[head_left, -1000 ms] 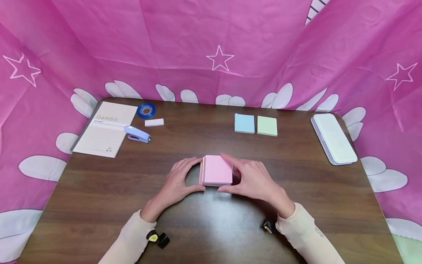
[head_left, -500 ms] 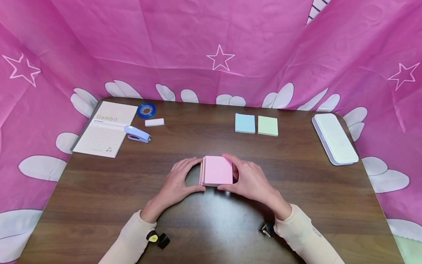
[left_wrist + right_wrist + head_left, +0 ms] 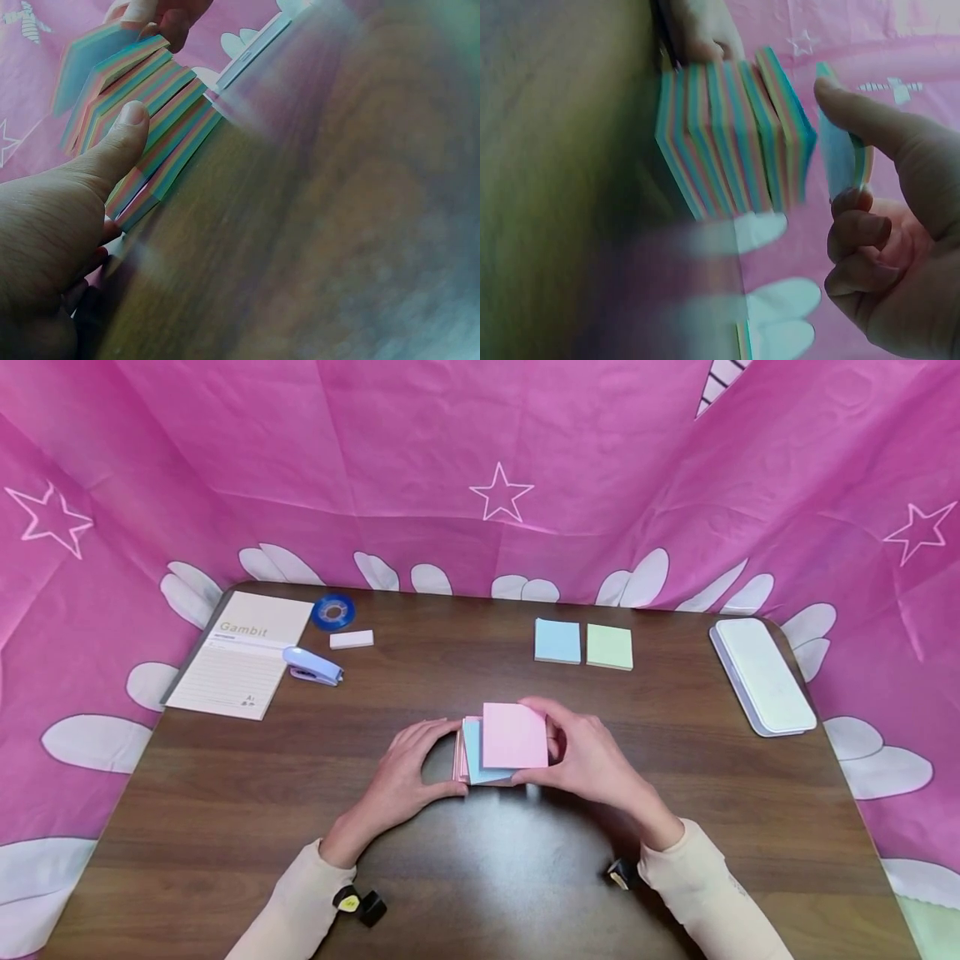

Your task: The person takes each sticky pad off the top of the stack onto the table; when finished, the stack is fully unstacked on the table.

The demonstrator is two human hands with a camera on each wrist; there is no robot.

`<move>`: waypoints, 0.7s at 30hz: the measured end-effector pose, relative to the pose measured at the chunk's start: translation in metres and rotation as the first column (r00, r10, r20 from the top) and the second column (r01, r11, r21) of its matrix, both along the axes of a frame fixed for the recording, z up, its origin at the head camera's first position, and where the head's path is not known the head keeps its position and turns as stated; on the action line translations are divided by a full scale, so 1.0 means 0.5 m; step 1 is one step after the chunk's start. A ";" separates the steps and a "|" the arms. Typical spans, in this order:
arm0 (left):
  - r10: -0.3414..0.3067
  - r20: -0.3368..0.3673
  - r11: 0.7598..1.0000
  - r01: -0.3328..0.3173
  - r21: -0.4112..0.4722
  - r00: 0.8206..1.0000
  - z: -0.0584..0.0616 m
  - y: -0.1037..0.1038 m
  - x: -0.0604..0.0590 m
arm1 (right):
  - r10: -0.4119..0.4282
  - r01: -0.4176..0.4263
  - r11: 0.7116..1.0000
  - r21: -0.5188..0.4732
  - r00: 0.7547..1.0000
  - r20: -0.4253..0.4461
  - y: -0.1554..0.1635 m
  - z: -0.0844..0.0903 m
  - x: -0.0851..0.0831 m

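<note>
A thick block of sticky notes (image 3: 472,760) with rainbow-striped edges (image 3: 161,127) (image 3: 727,139) sits mid-table. My left hand (image 3: 408,772) holds its left side, thumb (image 3: 116,146) pressed on the near edge. My right hand (image 3: 588,760) pinches a thin pink-topped wad of notes (image 3: 514,735) between thumb (image 3: 870,124) and fingers, lifted off the block and shifted right. A blue sheet (image 3: 478,756) now shows on top of the block.
Blue pad (image 3: 557,641) and green pad (image 3: 609,646) lie at the back. A white case (image 3: 761,675) sits far right. A notepad (image 3: 240,653), purple stapler (image 3: 312,666), blue tape roll (image 3: 332,611) and white eraser (image 3: 351,639) lie back left. Pink cloth surrounds the table.
My right hand has lifted the pink top wad off the block and moved it up and right, uncovering a blue sheet. The left hand has stayed put.
</note>
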State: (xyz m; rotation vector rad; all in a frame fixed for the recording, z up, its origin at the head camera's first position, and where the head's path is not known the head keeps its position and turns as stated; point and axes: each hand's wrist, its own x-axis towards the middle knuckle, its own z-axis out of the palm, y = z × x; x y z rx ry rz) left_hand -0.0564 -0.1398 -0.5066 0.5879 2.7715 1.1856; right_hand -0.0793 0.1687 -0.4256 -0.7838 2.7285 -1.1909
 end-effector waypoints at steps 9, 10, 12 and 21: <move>-0.002 0.005 1.000 0.002 0.008 1.000 -0.001 -0.001 0.000 | -0.069 0.069 0.997 -0.032 0.998 -0.005 0.099 -0.005 -0.048; -0.002 0.006 1.000 0.002 0.008 1.000 -0.001 -0.001 0.000 | -0.090 0.090 0.995 -0.034 0.996 -0.005 0.113 -0.009 -0.057; -0.002 0.003 1.000 0.002 0.006 1.000 -0.001 -0.002 0.000 | -0.141 0.141 0.989 -0.036 0.990 -0.006 0.143 -0.018 -0.074; 0.000 -0.001 1.000 0.000 0.007 1.000 0.000 -0.001 0.001 | -0.293 0.293 0.956 -0.009 0.956 -0.005 0.276 -0.065 -0.129</move>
